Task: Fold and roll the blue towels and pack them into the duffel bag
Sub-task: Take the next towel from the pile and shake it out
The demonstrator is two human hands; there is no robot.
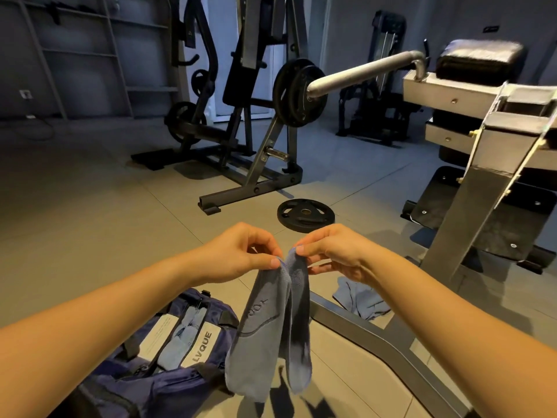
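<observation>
The left hand point(241, 251) and the right hand point(334, 251) are raised side by side at mid-frame, nearly touching. Each pinches the top edge of one blue terry towel point(265, 333) between thumb and fingertips, with the remaining fingers curled. The towel hangs straight down from both pinch points in two long, narrow folds, its lower end free in the air. Below the left forearm, a navy fabric duffel bag point(156, 384) with a white label reading "LVQUE" lies on the tiled floor point(90, 206). Its top zip is open, and a light-blue towel point(177, 339) shows in the opening. A grey metal frame bar point(376, 330) runs diagonally under the right forearm. Just beyond that bar a second blue towel point(358, 300) lies crumpled on the floor. Further out, past the hands, a black round weight plate point(305, 214) lies flat on the floor. Behind it stands a dark steel plate-loaded machine point(256, 146), and a grey padded bench frame point(482, 146) stands at the right edge.
</observation>
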